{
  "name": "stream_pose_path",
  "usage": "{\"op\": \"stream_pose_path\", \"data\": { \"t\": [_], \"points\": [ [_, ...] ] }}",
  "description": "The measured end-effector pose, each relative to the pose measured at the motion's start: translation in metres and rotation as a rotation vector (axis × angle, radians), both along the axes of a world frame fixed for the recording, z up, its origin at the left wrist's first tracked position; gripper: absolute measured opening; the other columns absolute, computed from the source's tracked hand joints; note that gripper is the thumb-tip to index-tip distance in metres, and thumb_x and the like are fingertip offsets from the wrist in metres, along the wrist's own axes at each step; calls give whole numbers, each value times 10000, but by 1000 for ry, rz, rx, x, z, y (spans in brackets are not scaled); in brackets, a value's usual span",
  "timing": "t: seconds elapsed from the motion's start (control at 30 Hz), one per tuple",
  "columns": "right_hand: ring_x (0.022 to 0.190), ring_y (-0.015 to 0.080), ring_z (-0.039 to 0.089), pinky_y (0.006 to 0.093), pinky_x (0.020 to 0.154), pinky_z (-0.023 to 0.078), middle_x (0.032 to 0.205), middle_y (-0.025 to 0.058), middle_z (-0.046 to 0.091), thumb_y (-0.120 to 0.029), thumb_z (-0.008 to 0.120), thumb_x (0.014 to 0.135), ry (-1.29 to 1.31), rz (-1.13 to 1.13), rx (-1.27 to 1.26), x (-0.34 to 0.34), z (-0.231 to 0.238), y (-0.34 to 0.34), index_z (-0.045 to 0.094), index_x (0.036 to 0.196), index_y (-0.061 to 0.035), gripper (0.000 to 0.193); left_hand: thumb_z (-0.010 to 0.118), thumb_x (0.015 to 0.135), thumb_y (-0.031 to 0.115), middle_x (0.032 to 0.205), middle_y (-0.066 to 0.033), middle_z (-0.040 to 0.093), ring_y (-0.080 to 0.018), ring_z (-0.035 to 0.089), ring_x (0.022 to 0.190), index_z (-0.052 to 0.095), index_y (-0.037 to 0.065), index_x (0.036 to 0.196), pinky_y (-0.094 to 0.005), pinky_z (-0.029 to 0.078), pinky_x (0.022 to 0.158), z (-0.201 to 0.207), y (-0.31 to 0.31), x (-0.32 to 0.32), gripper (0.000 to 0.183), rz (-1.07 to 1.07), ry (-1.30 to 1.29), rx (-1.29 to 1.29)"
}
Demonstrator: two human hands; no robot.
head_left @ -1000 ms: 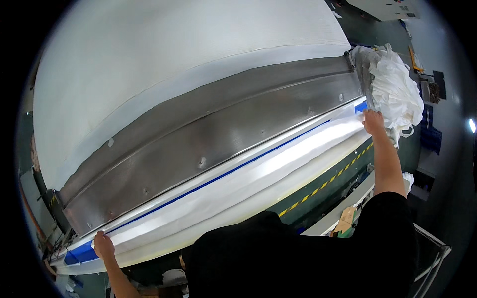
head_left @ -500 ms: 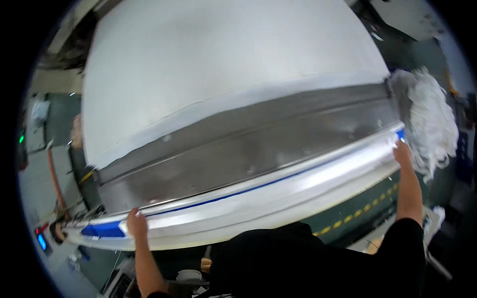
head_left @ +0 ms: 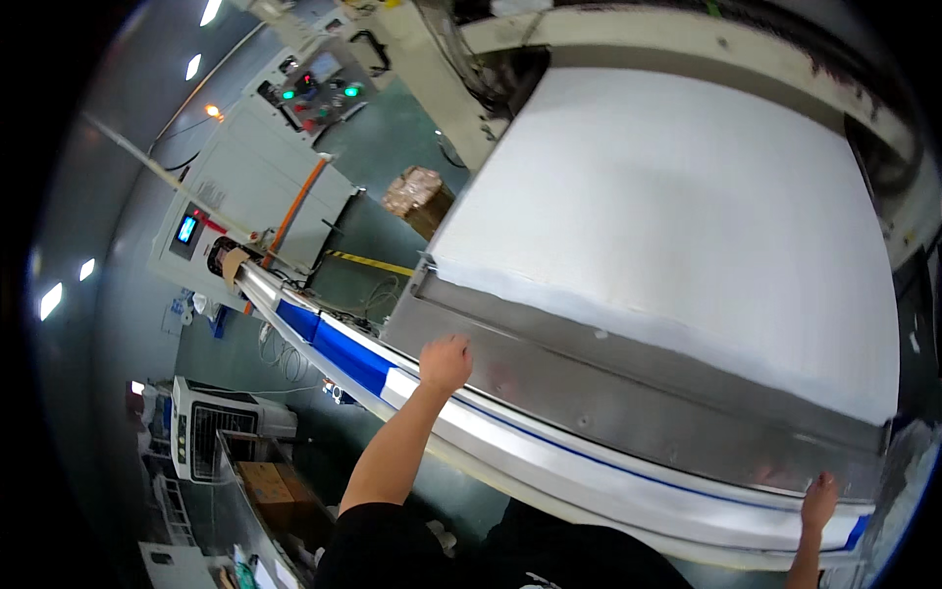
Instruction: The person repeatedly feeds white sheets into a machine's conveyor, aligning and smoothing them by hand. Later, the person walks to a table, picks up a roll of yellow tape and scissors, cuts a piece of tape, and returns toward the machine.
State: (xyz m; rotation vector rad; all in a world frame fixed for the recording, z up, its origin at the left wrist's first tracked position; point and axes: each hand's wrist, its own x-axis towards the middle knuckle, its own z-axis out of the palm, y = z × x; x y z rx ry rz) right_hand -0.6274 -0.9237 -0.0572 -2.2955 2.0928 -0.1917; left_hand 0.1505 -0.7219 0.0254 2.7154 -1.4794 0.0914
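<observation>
Bright overhead light, heavy fisheye bend

White sheet (head_left: 677,216) above the hands nearly blows out, steel roller (head_left: 589,471) glares between them, corners go black, right rim smears soft.

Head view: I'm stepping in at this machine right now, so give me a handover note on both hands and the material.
Left hand: resting on the long silver roller with blue bands, near its left blue band.
Right hand: on the same roller at its right end.
The wide white fabric sheet lies flat on the bed above the grey steel plate.
Done or left: cannot tell.
</observation>
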Motion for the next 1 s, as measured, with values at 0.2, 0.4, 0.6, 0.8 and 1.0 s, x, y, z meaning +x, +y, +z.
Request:
{"op": "stream_pose_path", "data": {
  "t": [0.2, 0.4, 0.6, 0.8, 1.0],
  "points": [
    [896, 345, 613, 429, 749, 491, 977, 151, 623, -67, 581, 804, -194, 230, 3, 169, 36, 48, 589, 1061, -45, 257, 562, 792, 192, 999, -138, 654, -345, 620, 917, 674, 95, 957, -438, 497, 816, 41, -39, 107, 221, 117, 56, -222],
    [1032, 448, 565, 454, 913, 456, 1073, 253, 629, -280, 508, 905, 9, 181, 433, 327, 76, 106, 622, 1180, -90, 353, 578, 779, 181, 919, -96, 666, -312, 631, 845, 682, 120, 881, -433, 504, 741, 85, -80, 221, 157, 1, -122, -406],
    [952, 430, 584, 494, 837, 458, 969, 225, 649, -246, 502, 899, -107, 306, 313, 439, 71, 139, 644, 1084, -70, 292, 589, 811, 245, 1104, -145, 625, -301, 589, 1040, 637, 123, 1099, -425, 477, 886, 166, -125, 345, 317, 233, -36, -381],
    [882, 389, 601, 470, 765, 484, 970, 193, 650, -213, 549, 890, -197, 360, 334, 487, 74, 155, 643, 1049, -58, 241, 585, 842, 275, 1192, -170, 566, -347, 550, 1101, 539, 116, 1221, -448, 460, 913, 226, -177, 430, 414, 260, -131, -607],
    [853, 379, 614, 439, 738, 507, 962, 187, 649, -179, 545, 901, -186, 265, 458, 501, 82, 172, 638, 1034, -55, 204, 583, 862, 237, 1189, -166, 542, -348, 567, 1063, 479, 81, 1237, -460, 474, 873, 250, -237, 456, 419, 201, -205, -732]
  ]
}}
